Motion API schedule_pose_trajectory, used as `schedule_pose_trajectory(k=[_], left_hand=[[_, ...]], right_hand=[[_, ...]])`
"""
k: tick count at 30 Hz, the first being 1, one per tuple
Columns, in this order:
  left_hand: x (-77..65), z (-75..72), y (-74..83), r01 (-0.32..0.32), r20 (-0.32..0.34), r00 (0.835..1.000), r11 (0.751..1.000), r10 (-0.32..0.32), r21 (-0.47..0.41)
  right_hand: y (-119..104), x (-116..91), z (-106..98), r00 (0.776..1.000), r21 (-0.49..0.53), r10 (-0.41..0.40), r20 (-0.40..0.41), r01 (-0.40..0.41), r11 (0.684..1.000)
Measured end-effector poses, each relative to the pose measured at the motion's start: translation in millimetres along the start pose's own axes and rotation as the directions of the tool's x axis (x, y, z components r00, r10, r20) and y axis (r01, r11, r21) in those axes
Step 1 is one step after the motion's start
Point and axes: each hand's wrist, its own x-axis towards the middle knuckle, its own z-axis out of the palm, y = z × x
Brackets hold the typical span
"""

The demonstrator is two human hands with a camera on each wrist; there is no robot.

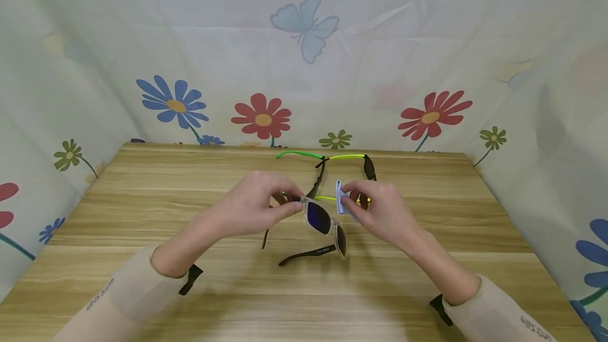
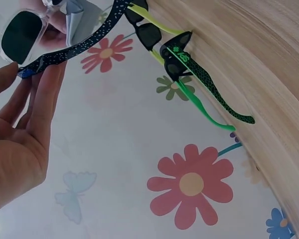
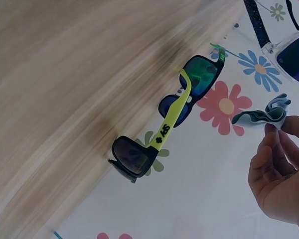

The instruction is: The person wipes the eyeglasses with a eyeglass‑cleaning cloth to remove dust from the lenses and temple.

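Observation:
My left hand [image 1: 258, 202] pinches a pair of clear-framed sunglasses [image 1: 319, 218] at one hinge corner, holding it above the table. Its dark lenses tilt down to the right and its black temples hang open. In the left wrist view, the thumb and fingers grip beside a white-speckled temple [image 2: 84, 46]. Between thumb and fingertips, my right hand [image 1: 382, 212] pinches a folded light blue cloth [image 1: 340, 198] just right of the lenses, apart from them. The right wrist view shows the crumpled cloth [image 3: 269, 115] sticking out past the fingertips.
Behind the hands, black-framed sunglasses with green temples [image 1: 299, 153] and another pair with yellow temples [image 1: 347, 157] stand on the wooden table [image 1: 190, 173]. Both are partly hidden by the hands. A flower-print curtain [image 1: 228, 57] surrounds the table's back and sides.

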Motion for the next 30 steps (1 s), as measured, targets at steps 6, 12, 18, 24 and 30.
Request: schedule_pose_trajectory(k=[6,12,18,24,30], left_hand=[[-0.6,-2.8,2.4,0.006,0.003,1.000,0.999,-0.006,-0.041],[0.5,-2.6,1.9,0.025,0.010,1.000,0.999,-0.024,-0.036],[0.9,-1.6,1.7,0.073,0.005,0.997,0.997,-0.073,-0.035],[0.8,-2.5,3.5,0.101,0.015,0.995,0.993,-0.100,-0.057],[0.9,-4.5,4.8,0.153,0.038,0.988,0.983,-0.150,-0.105]], right_hand=[[0.8,0.0,-0.4,1.000,0.000,-0.003,-0.004,0.003,1.000],[1.2,-0.3,-0.8,1.000,0.005,0.006,-0.007,-0.006,1.000],[1.1,-0.9,-1.8,1.000,-0.002,0.020,-0.004,-0.020,1.000],[1.4,-1.1,-2.2,1.000,-0.014,0.026,-0.004,-0.026,1.000],[2.2,-1.5,-3.1,1.000,-0.012,0.018,-0.008,-0.018,1.000]])
